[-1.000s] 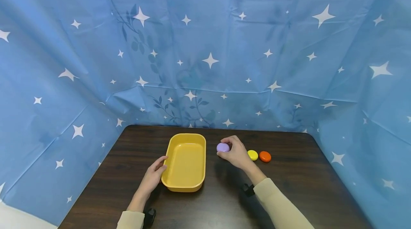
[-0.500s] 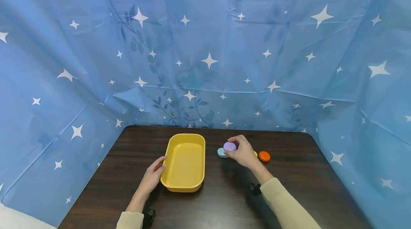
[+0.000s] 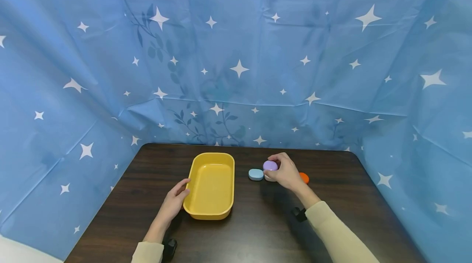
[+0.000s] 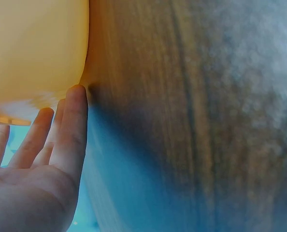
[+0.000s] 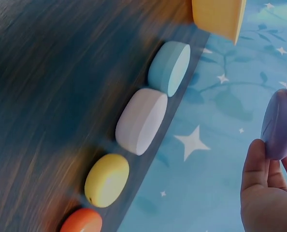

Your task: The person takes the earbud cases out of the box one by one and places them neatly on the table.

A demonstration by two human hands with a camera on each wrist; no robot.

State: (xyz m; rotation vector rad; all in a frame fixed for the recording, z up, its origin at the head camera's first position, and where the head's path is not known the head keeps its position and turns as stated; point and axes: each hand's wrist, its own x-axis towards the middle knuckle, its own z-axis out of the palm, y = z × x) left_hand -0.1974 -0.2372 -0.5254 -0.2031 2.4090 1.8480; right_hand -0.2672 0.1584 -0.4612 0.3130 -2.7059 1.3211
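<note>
My right hand [image 3: 285,171] pinches a purple rounded oval piece [image 5: 280,124], shaped like a small soap bar, between thumb and fingers. In the right wrist view it is held up apart from a row on the table: a light blue oval piece [image 5: 169,68], a whitish one [image 5: 142,121], a yellow one [image 5: 107,181] and an orange one [image 5: 82,221]. From the head view the purple piece overlaps the whitish one, and the hand hides the yellow. My left hand [image 3: 172,202] touches the left side of a yellow tray [image 3: 187,207], straight fingertips against its wall in the left wrist view.
A dark wood-grain table [image 3: 236,240] bears everything. Blue cloth with white stars [image 3: 239,68] hangs behind and at both sides of it. The tray stands left of the row of pieces.
My right hand has moved to the right with the purple piece, uncovering the light blue piece and covering the yellow one. The left hand stays at the tray.
</note>
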